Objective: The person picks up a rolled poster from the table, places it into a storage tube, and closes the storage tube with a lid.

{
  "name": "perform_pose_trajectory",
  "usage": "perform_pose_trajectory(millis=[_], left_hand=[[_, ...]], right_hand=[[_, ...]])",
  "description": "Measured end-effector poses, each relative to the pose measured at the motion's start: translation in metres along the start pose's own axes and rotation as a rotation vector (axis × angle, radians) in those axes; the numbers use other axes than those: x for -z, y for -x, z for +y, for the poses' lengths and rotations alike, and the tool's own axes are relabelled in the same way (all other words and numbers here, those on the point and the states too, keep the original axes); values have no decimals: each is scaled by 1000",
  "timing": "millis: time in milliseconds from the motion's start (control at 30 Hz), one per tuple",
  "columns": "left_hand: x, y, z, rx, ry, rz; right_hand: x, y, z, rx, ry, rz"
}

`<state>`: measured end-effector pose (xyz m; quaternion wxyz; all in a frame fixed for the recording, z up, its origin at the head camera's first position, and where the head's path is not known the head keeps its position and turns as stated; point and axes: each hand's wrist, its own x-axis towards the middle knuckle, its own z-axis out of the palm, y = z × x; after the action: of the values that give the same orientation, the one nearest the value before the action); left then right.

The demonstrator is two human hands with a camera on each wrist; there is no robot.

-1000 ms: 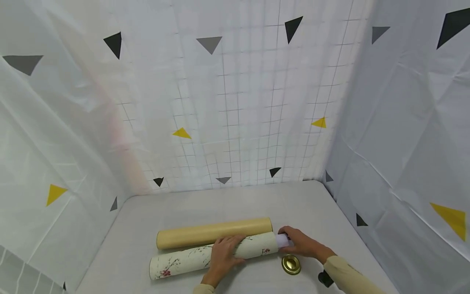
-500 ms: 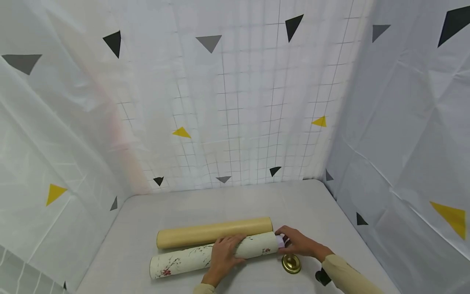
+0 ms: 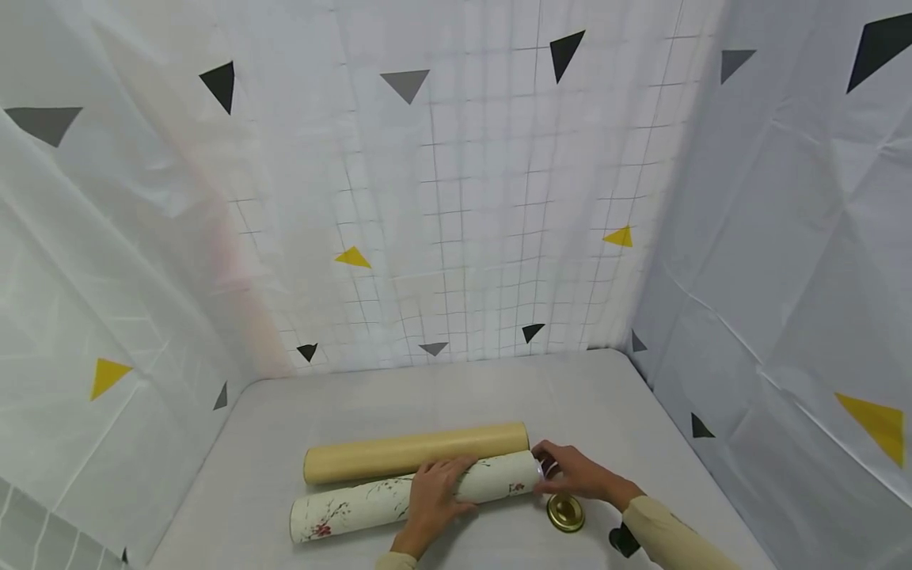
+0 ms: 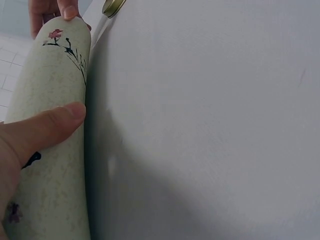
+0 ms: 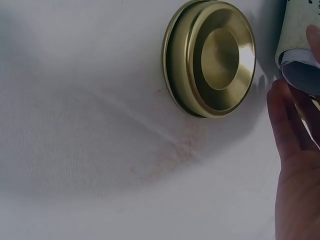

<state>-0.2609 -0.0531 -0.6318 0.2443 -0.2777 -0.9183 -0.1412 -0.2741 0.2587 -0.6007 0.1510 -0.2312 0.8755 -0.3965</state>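
A pale cardboard tube with printed blossom branches (image 3: pixel 356 508) lies slantwise on the table. My left hand (image 3: pixel 431 499) grips its middle from above, with the thumb (image 4: pixel 60 122) along the near side. At the tube's right end, my right hand (image 3: pixel 580 475) curls fingers and thumb round a white paper roll (image 5: pixel 296 56) that sits inside the tube. Only a short rim of the roll sticks out, and its hollow end faces the right wrist view. Just below the right hand lies a round gold metal lid (image 5: pixel 220 57).
Behind the patterned tube, a plain yellow tube (image 3: pixel 413 454) lies almost parallel and close to it. A small black object (image 3: pixel 625 541) shows by the right sleeve. White sheets with triangles (image 3: pixel 406 87) hang around the white table (image 3: pixel 456 389).
My right hand has moved slightly left, and the white paper roll has slid deeper into the patterned tube. My left hand and the tube have stayed in place.
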Motion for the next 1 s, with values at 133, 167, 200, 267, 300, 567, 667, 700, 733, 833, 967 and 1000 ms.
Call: perform_pose_trajectory(millis=[133,167,200,267,300,567,667,700,733,833,967,1000], left_hand=[[0,1,1,8,3,-8],[0,1,1,8,4,-7],[1,2,1,8,8,-4],[1,2,2,9,17,-1],[1,1,3,9,19,-1],[3,-1,4,29,19,-15],[2,-2,3,21,14,-4],[2,-1,3,20,13,-5],[2,-1,3,18,12,-5],[2,0,4,14,8,-4],[2,3,5,13,7,-13],[2,3,5,15,8,-17]], right_hand=[[-2,2,1,35,-25,15],[-2,2,1,38,-30,18],[-2,2,1,42,-32,20],[-3,2,1,43,-34,23],[-3,2,0,38,-33,24],[-1,3,-3,19,-3,30],[2,5,-1,20,-11,25],[2,7,1,19,-11,24],[3,9,2,15,-9,23],[5,15,8,-24,16,9],[4,22,12,-84,129,-54],[3,23,12,-92,169,-69]])
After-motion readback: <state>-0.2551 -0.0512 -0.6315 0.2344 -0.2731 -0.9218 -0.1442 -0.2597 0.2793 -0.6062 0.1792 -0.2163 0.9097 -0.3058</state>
